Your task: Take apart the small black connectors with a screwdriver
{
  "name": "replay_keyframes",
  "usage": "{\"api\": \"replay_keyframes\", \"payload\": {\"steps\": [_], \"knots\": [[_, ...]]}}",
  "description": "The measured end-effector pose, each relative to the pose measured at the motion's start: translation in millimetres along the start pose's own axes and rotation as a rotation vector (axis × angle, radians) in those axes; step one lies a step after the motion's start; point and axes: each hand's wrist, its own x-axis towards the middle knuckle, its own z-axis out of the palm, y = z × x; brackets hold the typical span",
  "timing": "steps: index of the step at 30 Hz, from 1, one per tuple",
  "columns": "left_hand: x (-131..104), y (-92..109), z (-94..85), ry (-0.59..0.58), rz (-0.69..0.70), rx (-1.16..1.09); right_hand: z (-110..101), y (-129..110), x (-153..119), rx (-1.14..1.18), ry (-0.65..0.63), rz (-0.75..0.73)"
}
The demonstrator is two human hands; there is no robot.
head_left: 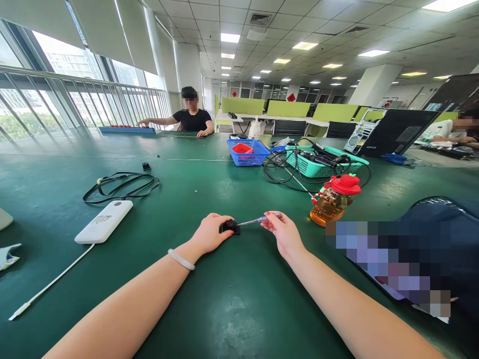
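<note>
Near the middle of the green table (168, 294), my left hand (212, 233) grips a small black object (229, 227) between thumb and fingers, low against the tabletop. A pale bracelet circles the left wrist. My right hand (282, 233) pinches a slim screwdriver (256, 220) by its handle end. The screwdriver lies nearly level and points left, its tip at the right side of the black object. Whether the tip touches a screw is too small to tell.
On the left lie a white power bank (104, 222) and a coiled black cable (121, 187). A red-lidded bottle (331, 202), a blue basket (249, 158) and a green basket (318, 169) stand right and beyond. A person (192, 117) sits across the table.
</note>
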Motion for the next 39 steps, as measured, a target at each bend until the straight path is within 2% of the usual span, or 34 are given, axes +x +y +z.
{"api": "replay_keyframes", "payload": {"steps": [8,13,17,23,31,39], "knots": [[-3,3,-2.1,-0.065,0.054,-0.030,0,-4,-1,0.022,0.032,-0.001],[-5,6,-2.4,-0.111,0.154,-0.053,-1,-5,0,0.011,0.062,0.013],[-7,7,-2.4,-0.149,0.243,-0.064,1,-4,-1,-0.027,0.019,0.014],[-8,8,-3.4,-0.188,0.303,-0.058,2,-2,-3,-0.018,-0.053,0.082],[-9,10,-4.1,-0.206,0.339,-0.046,-1,-1,-1,0.006,-0.048,0.126],[-9,11,-3.7,-0.197,0.342,-0.035,4,-2,-5,-0.014,-0.090,0.106]]}}
